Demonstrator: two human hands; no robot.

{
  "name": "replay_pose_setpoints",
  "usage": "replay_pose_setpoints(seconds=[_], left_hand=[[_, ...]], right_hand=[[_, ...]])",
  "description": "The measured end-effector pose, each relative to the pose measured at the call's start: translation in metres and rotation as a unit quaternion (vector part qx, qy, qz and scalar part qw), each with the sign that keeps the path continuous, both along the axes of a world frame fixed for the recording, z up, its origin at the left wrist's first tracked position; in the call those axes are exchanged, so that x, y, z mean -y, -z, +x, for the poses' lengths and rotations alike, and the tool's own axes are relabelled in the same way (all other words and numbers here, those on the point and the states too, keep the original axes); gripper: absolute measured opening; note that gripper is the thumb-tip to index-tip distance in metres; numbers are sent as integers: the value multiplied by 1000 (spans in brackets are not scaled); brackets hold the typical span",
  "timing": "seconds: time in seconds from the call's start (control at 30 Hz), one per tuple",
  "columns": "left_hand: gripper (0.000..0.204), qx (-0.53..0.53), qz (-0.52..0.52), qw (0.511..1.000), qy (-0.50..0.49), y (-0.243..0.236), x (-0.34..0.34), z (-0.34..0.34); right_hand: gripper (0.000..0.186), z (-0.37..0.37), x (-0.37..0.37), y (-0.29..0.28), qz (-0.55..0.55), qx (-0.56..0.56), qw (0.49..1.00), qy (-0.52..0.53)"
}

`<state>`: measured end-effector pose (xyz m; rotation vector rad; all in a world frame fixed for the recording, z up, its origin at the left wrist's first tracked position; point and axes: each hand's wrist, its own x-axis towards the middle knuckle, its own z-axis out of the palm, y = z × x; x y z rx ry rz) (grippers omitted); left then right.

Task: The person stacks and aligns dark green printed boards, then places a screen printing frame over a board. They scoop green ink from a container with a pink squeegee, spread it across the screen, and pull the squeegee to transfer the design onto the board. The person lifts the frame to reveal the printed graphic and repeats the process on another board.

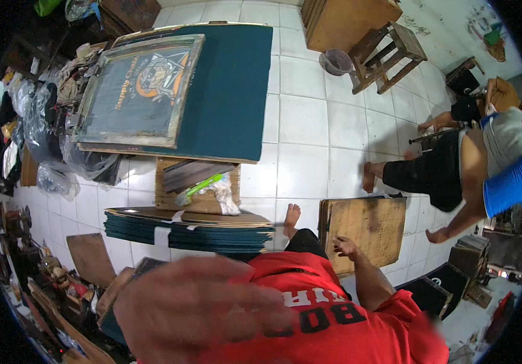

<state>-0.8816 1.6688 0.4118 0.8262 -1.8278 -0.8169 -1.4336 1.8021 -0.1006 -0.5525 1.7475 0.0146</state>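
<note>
My left hand point(200, 309) is very close to the camera, large and blurred, in front of my red shirt point(327, 315). Its fingers stretch toward the right, and I see nothing held in it. My right hand point(346, 247) hangs beside a stack of stained brown boards point(370, 230), fingers loosely apart with nothing in them; I cannot tell whether it touches the boards. Ahead and to the left lies a framed printing screen point(127, 103) with an orange and white design, on a dark green panel point(230, 91). Closer to me is a stack of dark green panels point(218, 236).
A low wooden surface point(167, 200) holds a bright green-handled tool point(206, 184) and a cloth. A wooden stool point(388, 54) and grey bowl point(336, 62) stand far right. Another person point(437, 164) is at the right. Plastic-wrapped bundles point(45, 121) crowd the left.
</note>
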Motion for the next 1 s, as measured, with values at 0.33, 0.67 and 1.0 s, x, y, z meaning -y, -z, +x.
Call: replay_pose_setpoints(seconds=[0.33, 0.67, 1.0], left_hand=[[21, -158, -42, 982, -90, -19, 74, -150], [44, 138, 221, 803, -536, 272, 202, -35], [58, 336, 223, 517, -755, 366, 298, 47]], right_hand=[[39, -155, 184, -47, -101, -29, 992, 76], [48, -48, 406, -55, -95, 67, 980, -161], [37, 49, 687, -111, -234, 24, 911, -340]])
